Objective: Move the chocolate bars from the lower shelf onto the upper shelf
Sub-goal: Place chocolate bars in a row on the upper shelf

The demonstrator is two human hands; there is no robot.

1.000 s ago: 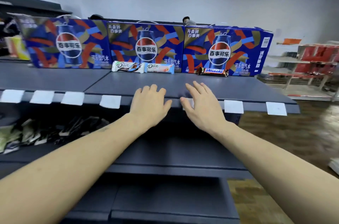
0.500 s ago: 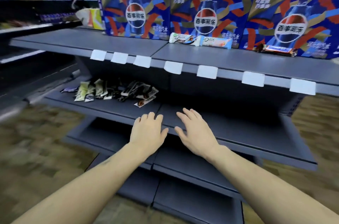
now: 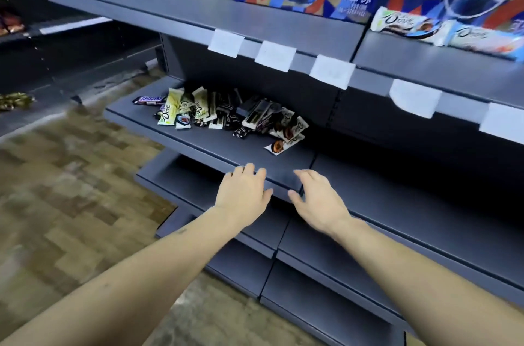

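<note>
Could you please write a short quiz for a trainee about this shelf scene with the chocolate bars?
1. True or false: the left hand grips a bar.
2. Which bar in the pile of chocolate bars lies farthest left? A) Snickers bar B) a Dove bar
3. Fill in: two Dove bars already lie on the ____ shelf.

Key: 1 false, both it and the right hand are empty, fingers spread, over the lower shelf edge; 2 A; 3 upper.
</note>
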